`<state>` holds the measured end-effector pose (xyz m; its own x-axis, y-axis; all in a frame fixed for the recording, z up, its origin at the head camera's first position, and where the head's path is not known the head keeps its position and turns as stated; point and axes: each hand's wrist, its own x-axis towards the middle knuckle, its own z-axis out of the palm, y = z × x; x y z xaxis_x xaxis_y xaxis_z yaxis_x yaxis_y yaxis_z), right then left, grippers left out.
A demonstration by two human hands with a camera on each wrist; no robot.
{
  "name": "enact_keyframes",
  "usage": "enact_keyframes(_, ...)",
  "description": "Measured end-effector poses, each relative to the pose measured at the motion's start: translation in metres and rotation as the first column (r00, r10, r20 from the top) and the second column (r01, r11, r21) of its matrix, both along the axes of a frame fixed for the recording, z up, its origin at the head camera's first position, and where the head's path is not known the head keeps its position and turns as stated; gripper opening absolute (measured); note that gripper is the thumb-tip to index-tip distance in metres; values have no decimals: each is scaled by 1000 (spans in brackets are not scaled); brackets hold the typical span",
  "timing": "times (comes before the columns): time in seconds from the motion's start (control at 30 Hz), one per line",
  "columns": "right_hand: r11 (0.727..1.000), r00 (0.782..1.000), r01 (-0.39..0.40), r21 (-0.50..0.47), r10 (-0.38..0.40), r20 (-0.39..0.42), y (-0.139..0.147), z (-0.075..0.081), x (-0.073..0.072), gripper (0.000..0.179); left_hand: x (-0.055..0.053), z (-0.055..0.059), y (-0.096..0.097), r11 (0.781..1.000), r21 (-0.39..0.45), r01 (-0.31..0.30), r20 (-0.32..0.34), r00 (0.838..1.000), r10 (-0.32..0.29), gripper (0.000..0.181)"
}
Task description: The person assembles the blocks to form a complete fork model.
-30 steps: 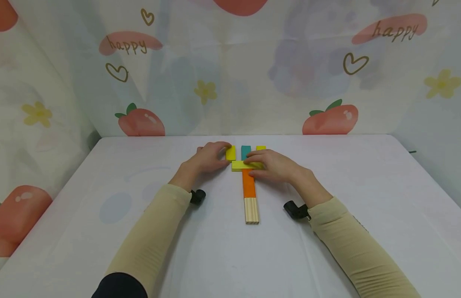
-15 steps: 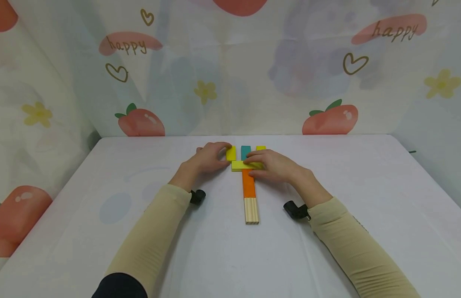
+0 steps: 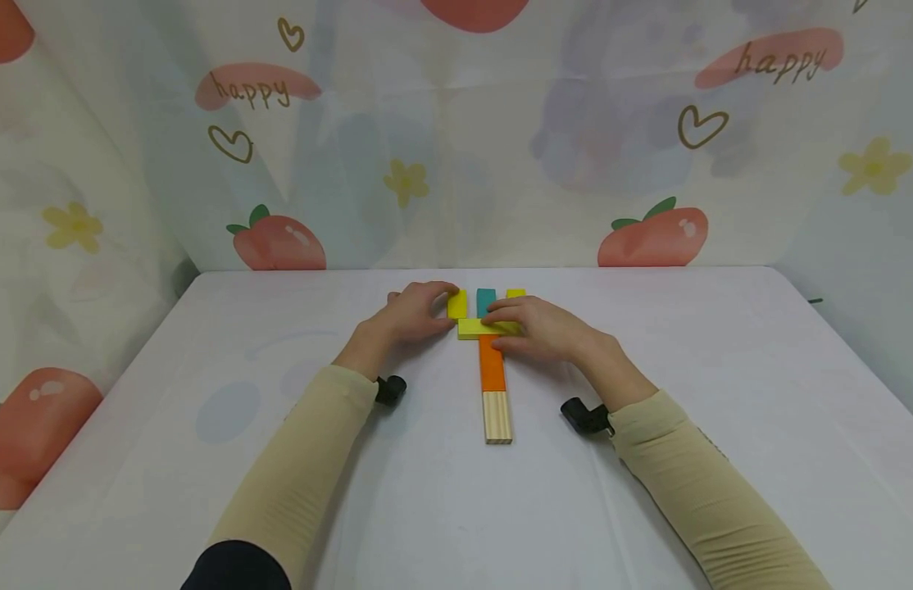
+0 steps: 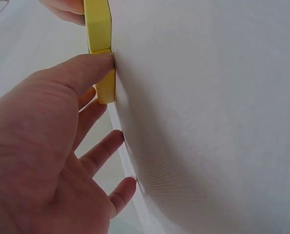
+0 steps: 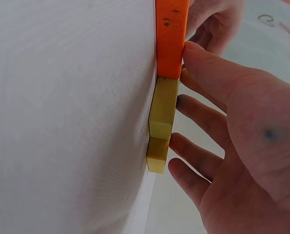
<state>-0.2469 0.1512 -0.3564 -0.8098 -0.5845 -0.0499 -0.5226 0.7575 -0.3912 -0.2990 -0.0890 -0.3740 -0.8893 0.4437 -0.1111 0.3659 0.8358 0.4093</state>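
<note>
My left hand [image 3: 412, 313] pinches a yellow block [image 3: 457, 304] between thumb and index finger. In the left wrist view this block [image 4: 106, 90] meets the end of a yellow-green block [image 4: 99, 29], and the other fingers are spread. The yellow-green block [image 3: 469, 329] lies crosswise, with a teal block [image 3: 486, 301] and a second yellow block [image 3: 515, 292] behind it. Toward me runs an orange block [image 3: 492, 369], then a bare wood block [image 3: 497, 418]. Over the crosswise block lies my right hand [image 3: 541, 328], fingers extended, its thumb touching the orange block [image 5: 170, 44].
The blocks lie flat on a white-covered table [image 3: 456, 508], near its back edge. Behind rises a printed curtain [image 3: 471, 164] with fruit, flowers and hearts. A small black camera is worn on the left wrist [image 3: 391, 390] and another on the right wrist [image 3: 585, 415].
</note>
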Motion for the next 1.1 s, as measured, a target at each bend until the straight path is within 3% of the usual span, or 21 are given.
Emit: enact_keyframes(1.1, 1000, 999, 26, 4, -26, 22, 0, -1, -1, 44, 0, 0, 0, 1000, -11, 2, 0, 1000, -2, 58)
